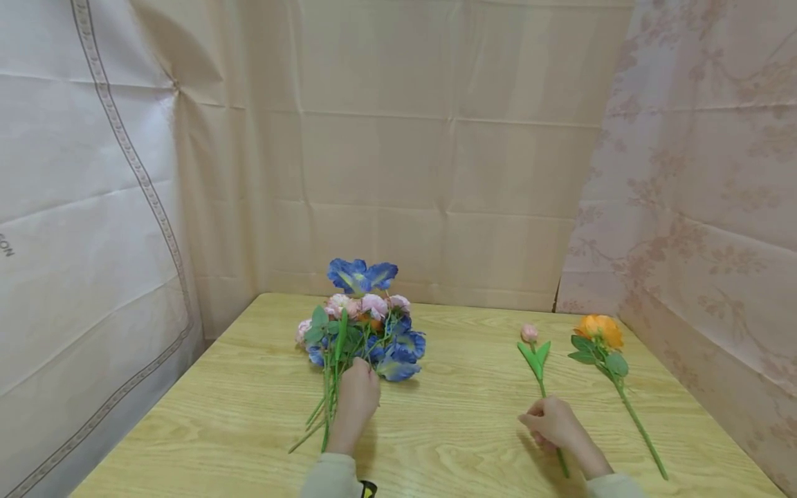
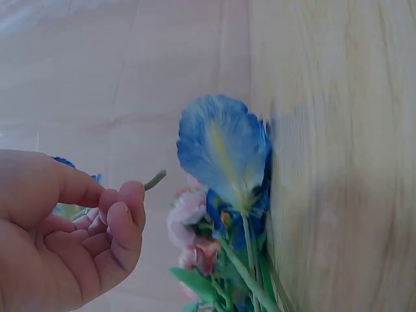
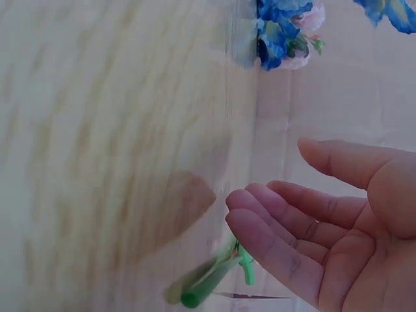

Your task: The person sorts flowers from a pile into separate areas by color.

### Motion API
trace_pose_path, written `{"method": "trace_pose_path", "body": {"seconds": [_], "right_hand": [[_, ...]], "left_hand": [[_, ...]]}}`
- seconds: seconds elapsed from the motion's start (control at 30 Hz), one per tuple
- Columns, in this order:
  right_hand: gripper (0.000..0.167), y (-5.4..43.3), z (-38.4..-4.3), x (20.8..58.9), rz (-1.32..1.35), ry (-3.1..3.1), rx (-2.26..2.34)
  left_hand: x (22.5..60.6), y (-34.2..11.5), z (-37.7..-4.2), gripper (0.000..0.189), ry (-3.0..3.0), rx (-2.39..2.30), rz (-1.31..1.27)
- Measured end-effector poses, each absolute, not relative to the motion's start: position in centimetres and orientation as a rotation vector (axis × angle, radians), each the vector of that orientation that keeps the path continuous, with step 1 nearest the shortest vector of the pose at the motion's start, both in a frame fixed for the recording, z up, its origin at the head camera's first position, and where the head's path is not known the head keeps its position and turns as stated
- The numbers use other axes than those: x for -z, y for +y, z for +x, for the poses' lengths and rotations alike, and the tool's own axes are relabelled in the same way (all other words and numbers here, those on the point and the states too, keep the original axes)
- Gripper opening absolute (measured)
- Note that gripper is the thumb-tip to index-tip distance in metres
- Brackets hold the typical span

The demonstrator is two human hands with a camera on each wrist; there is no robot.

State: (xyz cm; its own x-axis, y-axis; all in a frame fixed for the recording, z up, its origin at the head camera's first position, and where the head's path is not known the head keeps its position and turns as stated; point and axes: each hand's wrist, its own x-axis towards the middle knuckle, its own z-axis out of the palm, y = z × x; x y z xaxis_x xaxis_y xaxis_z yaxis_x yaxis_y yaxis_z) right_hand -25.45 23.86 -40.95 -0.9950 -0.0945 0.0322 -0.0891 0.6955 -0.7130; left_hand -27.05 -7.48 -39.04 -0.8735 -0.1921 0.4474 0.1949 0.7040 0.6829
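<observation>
My left hand [image 1: 356,393] pinches the thin green stem [image 2: 156,179] of a blue iris [image 1: 362,275], its stem end poking out past the fingertips. The iris bloom stands above the far side of a heap of artificial flowers: blue irises [image 1: 398,361], pale pink blooms [image 1: 373,306] and green leaves. Bundled stems [image 1: 326,408] run toward me beside the left wrist. Over the stem of a single pink tulip [image 1: 529,333] hovers my right hand [image 1: 554,423], fingers loosely bent, thumb apart, nothing between them in the right wrist view.
An orange flower [image 1: 599,332] with a long green stem lies at the right of the wooden table [image 1: 461,401]. A beige cloth [image 1: 436,173] hangs behind the table, with a patterned cloth [image 1: 703,228] on the right and a pale one [image 1: 81,207] on the left.
</observation>
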Motion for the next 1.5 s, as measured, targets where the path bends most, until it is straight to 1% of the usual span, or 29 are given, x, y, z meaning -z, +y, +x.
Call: {"method": "trace_pose_path", "body": {"seconds": [0.1,0.23,0.3,0.43,0.6,0.73,1.0,1.13,1.33,1.5], "right_hand": [[0.014,23.8,-25.5,41.0,-0.288,2.873,1.215],[0.016,23.3,-25.6,41.0,-0.390,2.853,1.237],[0.020,23.0,-25.6,41.0,-0.399,2.901,1.228],[0.033,22.3,-25.6,40.8,-0.378,2.971,1.258],[0.039,21.5,-25.4,40.4,-0.328,2.950,1.400],[0.037,20.8,-25.2,40.0,-0.319,2.932,1.496],[0.038,19.2,-24.8,40.0,-0.654,2.536,1.733],[0.035,18.0,-24.4,39.7,-0.747,2.379,1.776],[0.028,16.4,-23.8,39.4,-0.814,2.315,1.799],[0.023,15.9,-23.4,39.2,-0.806,2.310,1.806]], "left_hand": [[38.8,-6.9,-26.8,0.017,-2.450,1.076,-0.040],[38.7,-6.2,-26.4,0.018,-2.464,1.117,-0.148],[38.6,-5.8,-26.2,0.017,-2.453,1.135,-0.223],[38.4,-4.8,-25.7,0.013,-2.422,1.123,-0.338],[38.2,-3.8,-25.4,0.010,-2.433,1.124,-0.397],[38.4,-3.0,-25.1,0.008,-2.458,1.206,-0.463],[38.6,-1.5,-24.4,0.009,-2.527,1.470,-0.560],[38.7,-0.7,-24.2,0.010,-2.533,1.568,-0.587],[38.6,0.1,-23.6,0.009,-2.545,1.577,-0.650],[38.3,0.3,-23.3,0.011,-2.547,1.592,-0.670]]}}
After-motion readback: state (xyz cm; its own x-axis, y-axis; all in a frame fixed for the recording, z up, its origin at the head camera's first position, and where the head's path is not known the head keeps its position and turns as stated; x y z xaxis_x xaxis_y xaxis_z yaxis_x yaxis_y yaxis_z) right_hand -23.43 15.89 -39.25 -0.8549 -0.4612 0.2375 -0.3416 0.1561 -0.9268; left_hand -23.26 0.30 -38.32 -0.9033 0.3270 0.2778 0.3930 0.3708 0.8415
